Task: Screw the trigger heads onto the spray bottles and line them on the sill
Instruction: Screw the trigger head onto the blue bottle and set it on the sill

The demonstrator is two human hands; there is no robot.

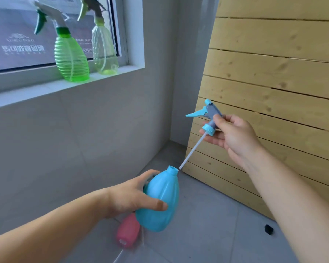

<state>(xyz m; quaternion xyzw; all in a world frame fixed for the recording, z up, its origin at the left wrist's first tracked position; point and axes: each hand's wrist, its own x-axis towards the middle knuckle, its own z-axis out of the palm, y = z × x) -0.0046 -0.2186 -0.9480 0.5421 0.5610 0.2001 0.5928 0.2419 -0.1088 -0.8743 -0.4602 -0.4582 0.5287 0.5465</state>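
1. We are seeing smooth, opaque, slightly glossy plastic on the blue bottle (160, 198).
2. Above it, the green bottle (71, 57) is showing ribbed translucent plastic.
3. Right of the blue bottle, the pallet (270, 88) is showing matt, knotty bare wood.

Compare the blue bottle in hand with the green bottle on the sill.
The blue bottle is opaque, headless and held tilted in the left hand; the green bottle is see-through, ribbed, capped with its trigger head, and stands upright on the sill. Both are bulbous plastic spray bottles.

Two bottles (71, 56) side by side on sill (46, 88), wooden pallet (273, 73) right, third bottle (127, 234) on floor
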